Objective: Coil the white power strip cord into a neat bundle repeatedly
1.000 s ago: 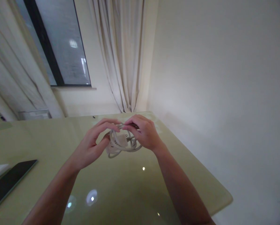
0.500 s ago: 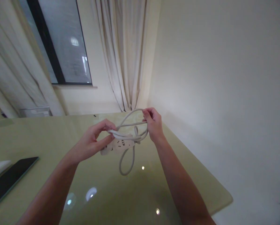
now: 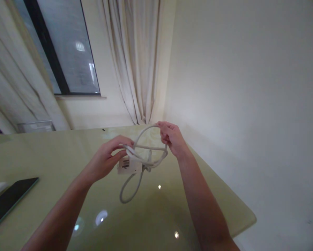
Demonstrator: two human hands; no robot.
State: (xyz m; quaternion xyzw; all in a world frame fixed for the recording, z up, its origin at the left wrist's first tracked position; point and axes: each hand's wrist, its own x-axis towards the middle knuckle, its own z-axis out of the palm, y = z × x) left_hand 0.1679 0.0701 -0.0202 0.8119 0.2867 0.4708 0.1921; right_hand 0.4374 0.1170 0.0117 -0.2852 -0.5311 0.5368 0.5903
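Off-white cord (image 3: 143,161) is held up in loose loops between the two hands, above the tabletop (image 3: 104,195), with a white power strip (image 3: 130,165) hanging just below the loops on the left. The left hand (image 3: 106,158) has thumb and fingers closed around the gathered strands; whether it also grips the power strip, I cannot tell. The right hand (image 3: 173,139) has its fingers pinched together on the top of a wide loop.

As it stands, the handling looks partway along: several turns lie together, but they spread unevenly, and one slack loop droops beneath the power strip, outside the bundle. Nothing ties the turns, as far as can be seen, and the plug end cannot be made out.
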